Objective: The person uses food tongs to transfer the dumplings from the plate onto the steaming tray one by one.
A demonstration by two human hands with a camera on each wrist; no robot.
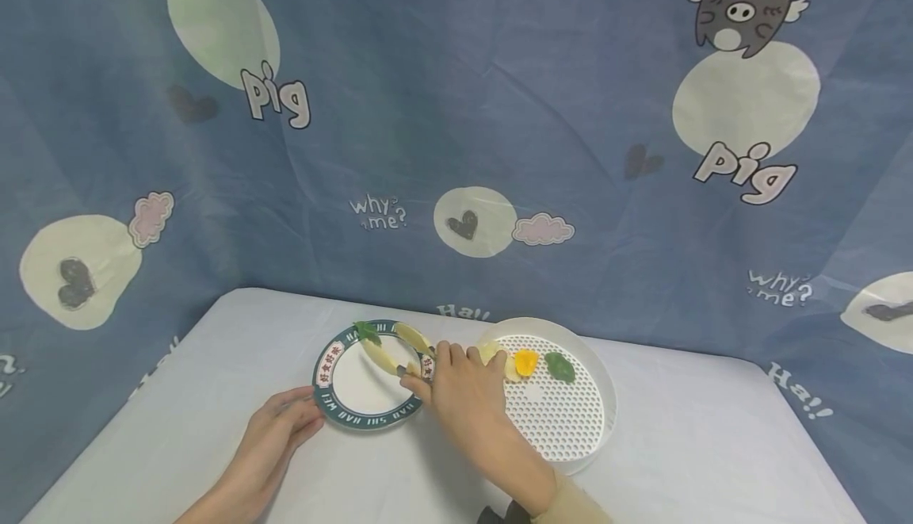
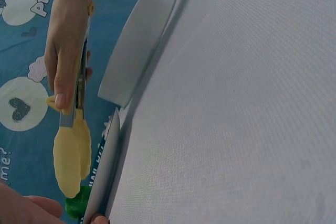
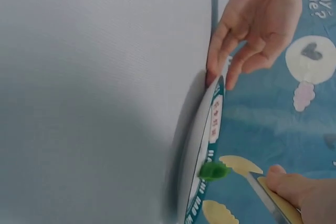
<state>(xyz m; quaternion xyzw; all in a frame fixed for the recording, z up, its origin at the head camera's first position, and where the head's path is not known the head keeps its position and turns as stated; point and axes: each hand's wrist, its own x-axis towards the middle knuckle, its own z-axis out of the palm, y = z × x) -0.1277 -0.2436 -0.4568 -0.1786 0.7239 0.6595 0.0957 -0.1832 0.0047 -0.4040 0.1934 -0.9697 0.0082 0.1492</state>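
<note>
In the head view my left hand pinches the near left rim of a plate with a green lettered border. My right hand grips tongs with pale yellow scalloped tips, spread apart over the plate. A green leaf lies at the plate's far left rim, against the end of one tip. The right wrist view shows the leaf at the rim beside that tip, with the other tip apart from it.
A round white perforated tray stands right of the plate, partly behind my right forearm. In it lie an orange-yellow piece, a green leaf and pale yellow pieces, partly hidden by my hand. A blue printed cloth hangs behind the white table.
</note>
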